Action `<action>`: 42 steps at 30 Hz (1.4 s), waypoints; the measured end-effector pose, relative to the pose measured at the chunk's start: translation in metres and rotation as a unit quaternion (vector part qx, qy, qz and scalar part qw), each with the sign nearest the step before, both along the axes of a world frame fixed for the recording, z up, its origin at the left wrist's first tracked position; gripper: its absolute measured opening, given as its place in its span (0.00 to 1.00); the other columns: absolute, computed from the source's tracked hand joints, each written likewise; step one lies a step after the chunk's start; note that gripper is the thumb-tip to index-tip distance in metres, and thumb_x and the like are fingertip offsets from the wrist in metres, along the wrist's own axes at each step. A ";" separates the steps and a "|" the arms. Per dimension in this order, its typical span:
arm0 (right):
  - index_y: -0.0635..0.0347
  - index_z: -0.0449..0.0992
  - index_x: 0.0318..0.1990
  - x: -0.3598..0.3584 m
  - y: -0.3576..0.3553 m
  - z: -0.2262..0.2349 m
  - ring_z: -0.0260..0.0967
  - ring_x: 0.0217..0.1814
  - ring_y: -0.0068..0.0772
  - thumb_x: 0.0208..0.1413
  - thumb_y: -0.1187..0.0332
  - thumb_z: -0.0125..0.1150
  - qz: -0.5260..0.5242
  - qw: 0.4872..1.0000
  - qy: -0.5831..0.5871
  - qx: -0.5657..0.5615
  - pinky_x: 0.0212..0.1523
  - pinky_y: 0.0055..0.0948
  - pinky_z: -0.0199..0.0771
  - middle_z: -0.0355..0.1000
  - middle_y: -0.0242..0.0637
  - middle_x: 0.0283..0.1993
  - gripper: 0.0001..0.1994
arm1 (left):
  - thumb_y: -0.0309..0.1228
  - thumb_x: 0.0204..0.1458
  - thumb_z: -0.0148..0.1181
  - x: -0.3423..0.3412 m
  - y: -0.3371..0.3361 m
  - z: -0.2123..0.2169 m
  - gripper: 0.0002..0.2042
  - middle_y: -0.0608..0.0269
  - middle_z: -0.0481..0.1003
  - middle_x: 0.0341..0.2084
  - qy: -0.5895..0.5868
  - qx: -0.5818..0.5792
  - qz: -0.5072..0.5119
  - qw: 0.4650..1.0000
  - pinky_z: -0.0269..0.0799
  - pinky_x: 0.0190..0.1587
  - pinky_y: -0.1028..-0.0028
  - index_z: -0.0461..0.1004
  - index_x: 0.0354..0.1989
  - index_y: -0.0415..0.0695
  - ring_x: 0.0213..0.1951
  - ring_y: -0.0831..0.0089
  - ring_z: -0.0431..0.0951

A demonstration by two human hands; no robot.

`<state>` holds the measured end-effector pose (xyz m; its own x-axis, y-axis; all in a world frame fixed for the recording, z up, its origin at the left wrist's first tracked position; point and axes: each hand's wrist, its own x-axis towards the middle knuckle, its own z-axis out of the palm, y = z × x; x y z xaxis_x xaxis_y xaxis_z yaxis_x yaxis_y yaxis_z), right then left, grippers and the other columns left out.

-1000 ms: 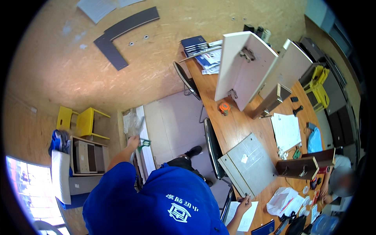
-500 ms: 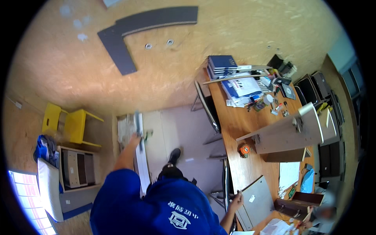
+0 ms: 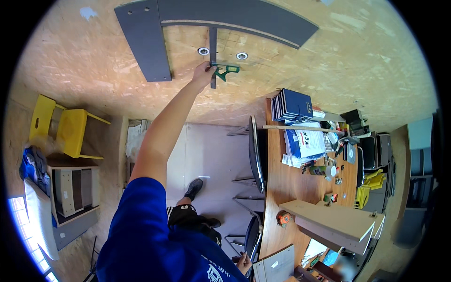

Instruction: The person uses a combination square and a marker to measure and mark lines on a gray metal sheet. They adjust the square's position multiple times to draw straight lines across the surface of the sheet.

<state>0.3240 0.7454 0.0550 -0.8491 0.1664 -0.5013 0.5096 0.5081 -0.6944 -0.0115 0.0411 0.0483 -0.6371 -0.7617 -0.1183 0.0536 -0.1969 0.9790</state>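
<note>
Step in hand, by the look of it: offering the square (image 3: 227, 71) up to the long grey panel (image 3: 235, 11) on the wall (image 3: 277, 70). Square's at 12 o'clock, clamped in the person's left hand (image 3: 204, 75), arm at full stretch; green head pokes out toward 3 o'clock, blade runs 12 to 6 between two round fittings. Blade's upper end meets the panel's lower edge in view; can't tell if it actually touches or just overlaps. Short panel (image 3: 145, 47) is at 11, its top meeting the long one, well apart from the blade. Right hand (image 3: 243, 262) is low at 6, fingers curled, beside a chair (image 3: 254, 235) and near the grey board (image 3: 275, 265); can't tell whether it grips anything. Bench (image 3: 277, 197) fills 2 to 5 o'clock, tape measure (image 3: 283, 218) at 5. Judgement: next move calls for a firm hold on the square, blade flat to the wall and its end seated on the panel edge. Edge curves, so the blade could rock or skew; reach is long too, so steadiness matters.
</note>
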 end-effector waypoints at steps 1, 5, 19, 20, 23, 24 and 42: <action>0.70 0.75 0.38 -0.004 -0.004 0.001 0.72 0.17 0.28 0.68 0.58 0.48 0.001 1.000 -0.013 0.027 0.21 0.24 0.71 0.76 0.43 0.19 0.20 | 0.29 0.60 0.57 0.000 -0.011 -0.004 0.11 0.62 0.76 0.36 -0.014 -0.015 0.001 1.000 0.74 0.37 0.73 0.72 0.48 0.40 0.36 0.74 0.75; 0.71 0.74 0.41 -0.022 0.011 -0.019 0.73 0.18 0.29 0.68 0.58 0.47 0.020 0.999 0.000 -0.036 0.22 0.26 0.74 0.76 0.43 0.20 0.20 | 0.32 0.59 0.61 0.012 -0.046 -0.019 0.11 0.64 0.77 0.30 -0.069 -0.116 0.045 0.990 0.74 0.38 0.76 0.74 0.42 0.36 0.32 0.76 0.76; 0.74 0.74 0.45 -0.040 -0.039 0.006 0.74 0.20 0.31 0.69 0.61 0.46 0.060 0.997 -0.046 0.034 0.26 0.28 0.76 0.77 0.46 0.23 0.19 | 0.45 0.41 0.75 0.020 -0.046 -0.018 0.23 0.56 0.82 0.26 -0.117 -0.156 0.184 0.963 0.75 0.35 0.75 0.82 0.35 0.35 0.27 0.74 0.80; 0.74 0.74 0.45 -0.041 -0.039 0.006 0.74 0.20 0.31 0.69 0.61 0.46 0.060 0.996 -0.050 0.038 0.26 0.28 0.76 0.77 0.46 0.23 0.19 | 0.45 0.40 0.75 0.019 -0.046 -0.019 0.23 0.56 0.82 0.26 -0.115 -0.166 0.190 0.961 0.75 0.35 0.75 0.82 0.35 0.35 0.27 0.73 0.81; 0.73 0.74 0.44 -0.041 -0.044 0.009 0.74 0.21 0.30 0.69 0.61 0.46 0.043 0.997 -0.048 0.044 0.26 0.28 0.76 0.77 0.46 0.23 0.19 | 0.45 0.40 0.76 0.015 -0.042 -0.018 0.22 0.55 0.82 0.26 -0.120 -0.190 0.196 0.954 0.75 0.35 0.74 0.82 0.35 0.37 0.28 0.71 0.81; 0.73 0.74 0.44 -0.044 -0.039 0.008 0.74 0.21 0.30 0.69 0.61 0.45 0.075 0.995 -0.046 0.044 0.26 0.28 0.76 0.77 0.46 0.24 0.19 | 0.45 0.40 0.76 0.017 -0.044 -0.017 0.22 0.54 0.82 0.26 -0.127 -0.193 0.199 0.952 0.75 0.34 0.74 0.83 0.34 0.37 0.28 0.71 0.81; 0.73 0.73 0.44 -0.025 -0.007 -0.018 0.76 0.22 0.35 0.68 0.63 0.47 0.042 0.995 -0.095 -0.012 0.26 0.29 0.78 0.77 0.47 0.23 0.17 | 0.44 0.43 0.74 0.015 -0.051 -0.026 0.20 0.57 0.80 0.20 -0.146 -0.225 0.193 0.944 0.73 0.28 0.73 0.82 0.31 0.35 0.22 0.74 0.78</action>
